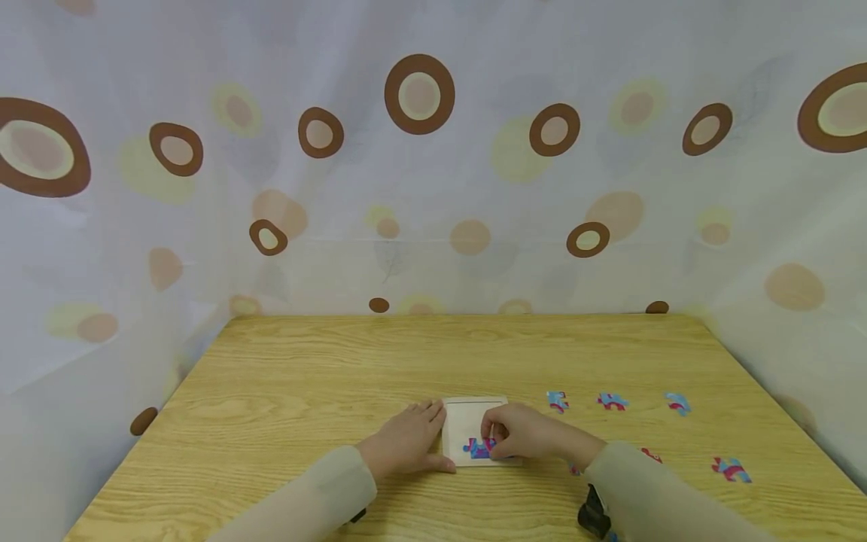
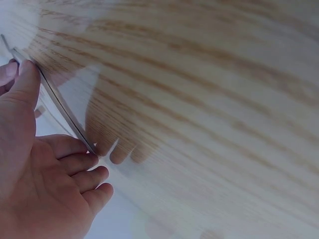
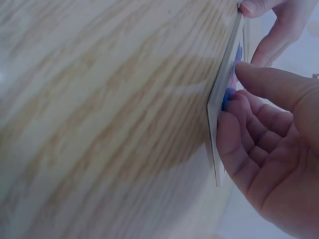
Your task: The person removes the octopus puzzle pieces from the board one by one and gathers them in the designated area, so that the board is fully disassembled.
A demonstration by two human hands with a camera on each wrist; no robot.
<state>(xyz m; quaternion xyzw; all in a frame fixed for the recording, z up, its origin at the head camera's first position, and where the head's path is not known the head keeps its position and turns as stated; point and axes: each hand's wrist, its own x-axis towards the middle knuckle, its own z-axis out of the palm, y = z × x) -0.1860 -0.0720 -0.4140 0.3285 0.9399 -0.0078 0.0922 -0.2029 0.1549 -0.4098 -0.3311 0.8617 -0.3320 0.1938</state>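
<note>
In the head view a shallow pale puzzle tray (image 1: 467,421) lies near the front of the table. My left hand (image 1: 409,440) rests at its left side, fingers extended along the edge and thumb at the lower left corner. The left wrist view shows the fingertips and thumb of this hand (image 2: 60,184) right at the tray's rim. Over the tray's lower right part, my right hand (image 1: 524,431) pinches a blue, purple and pink jigsaw piece (image 1: 477,449) between thumb and bent fingers. Those fingers partly hide the piece, which shows as a blue sliver in the right wrist view.
Right of the tray lie several loose jigsaw pieces, among them one at the back (image 1: 612,401) and one farther right (image 1: 731,469). My right sleeve (image 1: 650,489) partly covers others. A patterned cloth (image 1: 420,271) borders the wooden table (image 1: 305,361).
</note>
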